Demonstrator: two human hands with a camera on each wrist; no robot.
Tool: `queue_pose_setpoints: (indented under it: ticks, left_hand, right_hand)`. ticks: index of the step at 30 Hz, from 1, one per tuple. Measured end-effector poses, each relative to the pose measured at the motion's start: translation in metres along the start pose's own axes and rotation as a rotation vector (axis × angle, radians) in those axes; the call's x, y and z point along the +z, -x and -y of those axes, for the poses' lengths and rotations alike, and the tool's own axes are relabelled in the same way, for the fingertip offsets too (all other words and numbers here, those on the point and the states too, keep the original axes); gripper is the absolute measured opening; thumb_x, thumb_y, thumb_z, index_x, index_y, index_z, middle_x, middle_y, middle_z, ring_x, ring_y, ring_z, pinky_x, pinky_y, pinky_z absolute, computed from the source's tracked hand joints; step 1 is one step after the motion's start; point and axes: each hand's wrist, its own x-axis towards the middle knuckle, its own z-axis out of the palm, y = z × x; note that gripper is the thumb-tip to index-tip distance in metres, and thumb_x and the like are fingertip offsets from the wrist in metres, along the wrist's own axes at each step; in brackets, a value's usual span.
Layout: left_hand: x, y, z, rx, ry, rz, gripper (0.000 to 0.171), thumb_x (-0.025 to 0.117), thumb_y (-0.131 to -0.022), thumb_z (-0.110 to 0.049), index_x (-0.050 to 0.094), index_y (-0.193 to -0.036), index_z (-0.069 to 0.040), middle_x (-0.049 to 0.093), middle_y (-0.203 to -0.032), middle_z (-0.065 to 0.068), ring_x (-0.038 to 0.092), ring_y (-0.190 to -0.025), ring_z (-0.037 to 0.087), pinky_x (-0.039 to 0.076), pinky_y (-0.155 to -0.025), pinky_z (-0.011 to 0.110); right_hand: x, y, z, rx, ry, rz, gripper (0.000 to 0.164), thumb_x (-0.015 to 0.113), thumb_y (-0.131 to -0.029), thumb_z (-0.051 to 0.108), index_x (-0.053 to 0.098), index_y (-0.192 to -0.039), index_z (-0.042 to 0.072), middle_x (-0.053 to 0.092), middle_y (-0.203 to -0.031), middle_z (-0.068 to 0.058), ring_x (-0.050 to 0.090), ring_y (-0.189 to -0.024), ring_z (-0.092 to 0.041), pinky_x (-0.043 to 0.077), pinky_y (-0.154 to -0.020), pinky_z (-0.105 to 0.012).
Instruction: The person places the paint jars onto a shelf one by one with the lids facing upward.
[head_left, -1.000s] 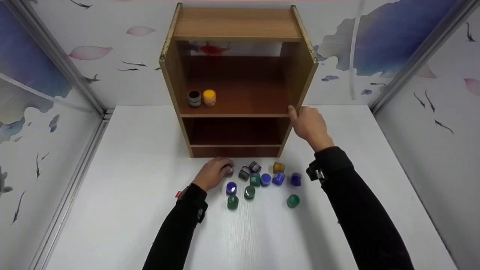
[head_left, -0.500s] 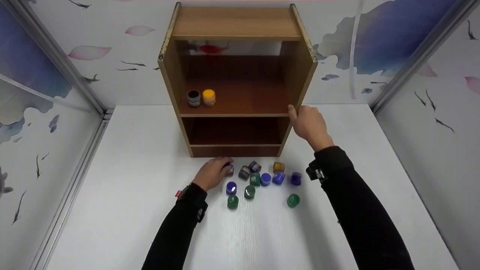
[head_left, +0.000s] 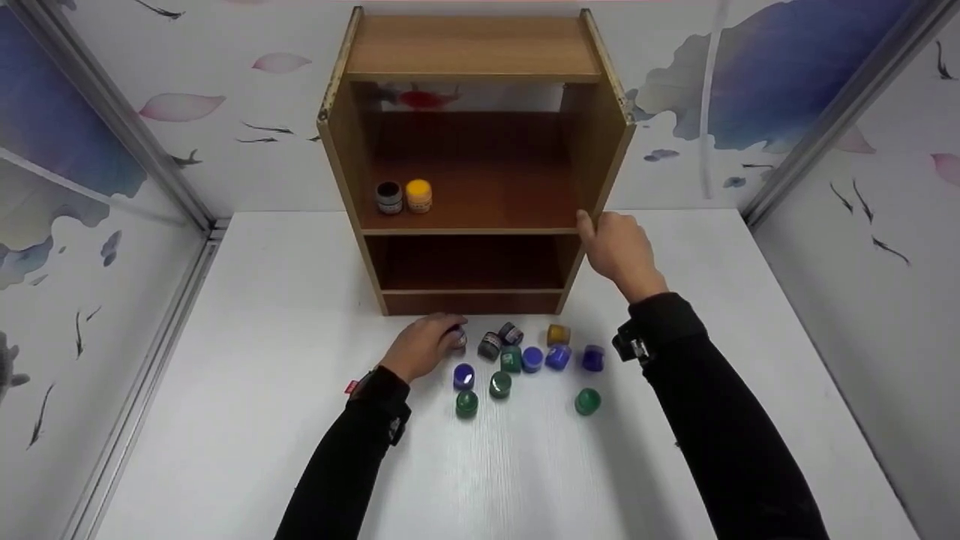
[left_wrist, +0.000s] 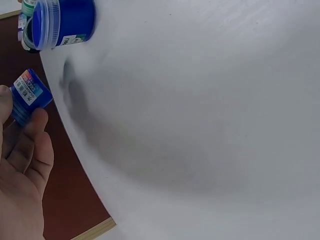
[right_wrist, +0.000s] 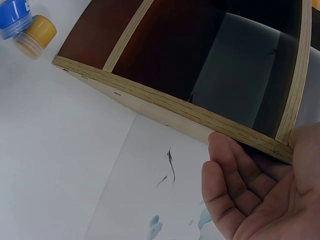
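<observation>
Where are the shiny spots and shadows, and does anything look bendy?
Head view: a white glint on a blue jar, pale sheen on the table; left wrist: a soft-edged shadow across the table; right wrist: edges of the shelf look bowed, maybe from the lens.

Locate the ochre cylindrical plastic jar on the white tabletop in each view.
Head: ochre jar right of centre, below the brown wooden shelf unit.
Left wrist: not in it.
Right wrist: upper left, beside a blue cylindrical plastic jar.
Shared landmark: the shelf unit, in all three.
</observation>
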Motion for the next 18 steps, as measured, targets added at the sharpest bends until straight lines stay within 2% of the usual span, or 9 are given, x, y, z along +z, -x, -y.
queue_pose_setpoints:
  ticks: [9, 18]
  left_hand:
    - [-0.01, -0.002, -0.004, 0.038, -0.001, 0.007, 0.029, 0.052, -0.101, -0.018, 0.064, -0.128, -0.014, 0.066, -0.122, 0.006, 0.062, -0.117, 0.021, 0.048, -0.103, 0.038]
    - [-0.024, -0.002, -0.012, 0.063, -0.019, 0.01, 0.025, 0.052, -0.101, -0.016, 0.067, -0.121, -0.016, 0.067, -0.119, 0.002, 0.062, -0.115, 0.018, 0.049, -0.101, 0.036]
  right_hand:
    - [0.0, 0.0, 0.001, 0.01, 0.002, 0.006, 0.052, 0.031, -0.105, 0.041, 0.041, -0.065, 0.009, 0.046, -0.067, -0.008, 0.049, -0.063, -0.026, 0.04, -0.06, -0.039]
    - [-0.001, 0.0, 0.0, 0.019, -0.004, 0.011, 0.053, 0.031, -0.105, 0.042, 0.045, -0.067, 0.007, 0.059, -0.078, -0.019, 0.056, -0.069, -0.03, 0.045, -0.065, -0.044]
